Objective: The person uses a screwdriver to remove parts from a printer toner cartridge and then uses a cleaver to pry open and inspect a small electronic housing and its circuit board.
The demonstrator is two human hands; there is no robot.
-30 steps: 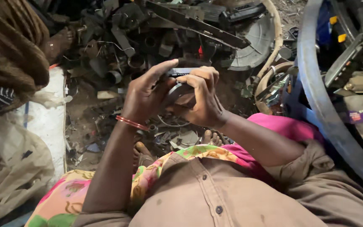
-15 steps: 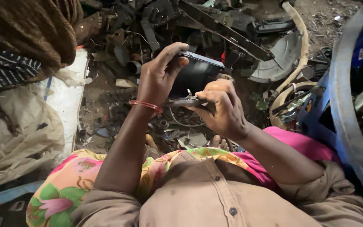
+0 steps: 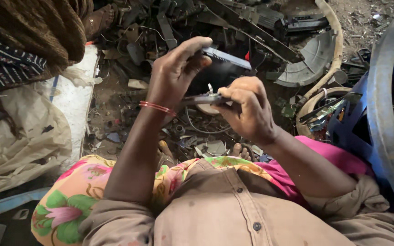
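The left hand (image 3: 175,73) pinches the upper grey flap (image 3: 226,58) of a small dark device, its grip closed on it. The right hand (image 3: 248,109) clamps the lower dark half (image 3: 201,99), both raised above the scrap-littered ground (image 3: 115,114).

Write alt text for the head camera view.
Seen from above, a seated person's left hand and right hand pull apart a flat dark device casing over a dirt floor littered with scrap parts. Floral cloth covers the lap; a blue tub stands at right.
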